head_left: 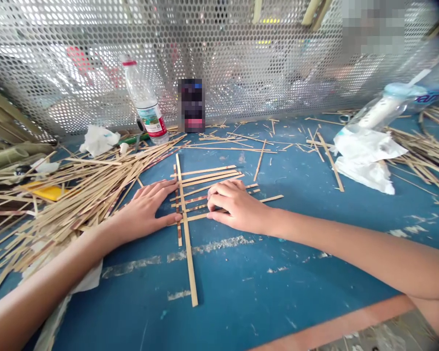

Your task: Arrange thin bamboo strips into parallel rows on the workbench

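Observation:
Several thin bamboo strips (212,176) lie side by side across the blue tabletop, crossed by a long pale bamboo strip (190,263) and a shorter brown-marked strip (179,235). My left hand (148,207) is spread open at the left of this lattice. Its index fingertip and thumb tip press on the strips near the crossings. Over the right part of the lattice, my right hand (237,204) is curled, fingers and thumb closed on a strip among the lower rows. The exact contact under its fingers is partly hidden.
A big heap of loose bamboo strips (95,183) lies left. Behind stand a plastic bottle (149,112) and a phone (192,105) against a perforated metal screen (237,63). Right are crumpled tissue (369,151), a lidded clear cup (384,105) and more strips (420,156).

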{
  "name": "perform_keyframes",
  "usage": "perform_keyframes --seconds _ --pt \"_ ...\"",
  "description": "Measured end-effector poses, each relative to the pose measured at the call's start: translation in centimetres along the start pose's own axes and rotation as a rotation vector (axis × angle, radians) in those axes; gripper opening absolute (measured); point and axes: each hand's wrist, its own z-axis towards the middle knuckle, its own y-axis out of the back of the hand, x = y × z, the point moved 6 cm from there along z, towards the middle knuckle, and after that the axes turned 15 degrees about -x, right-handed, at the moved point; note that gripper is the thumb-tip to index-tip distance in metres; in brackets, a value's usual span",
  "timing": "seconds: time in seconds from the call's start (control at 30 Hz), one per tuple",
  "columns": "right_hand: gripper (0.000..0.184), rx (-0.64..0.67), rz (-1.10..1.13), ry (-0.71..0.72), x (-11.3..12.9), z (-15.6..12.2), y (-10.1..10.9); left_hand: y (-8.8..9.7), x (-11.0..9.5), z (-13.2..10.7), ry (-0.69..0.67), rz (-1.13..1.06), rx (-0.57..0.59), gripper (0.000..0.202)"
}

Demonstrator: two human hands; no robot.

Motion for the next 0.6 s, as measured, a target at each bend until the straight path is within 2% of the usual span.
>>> perform_keyframes --seconds 0.43,0.6 --pt "0.015 0.024 0.021 -0.045 -0.08 0.03 -0.29 -0.01 -0.02 -0.18 -0.025 -0.005 -0.016 0.078" --pt "0.016 -0.005 -0.009 -0.013 0.11 -0.22 -0.03 0.02 -0.14 0.01 -0.056 0.004 -0.021 0.079"
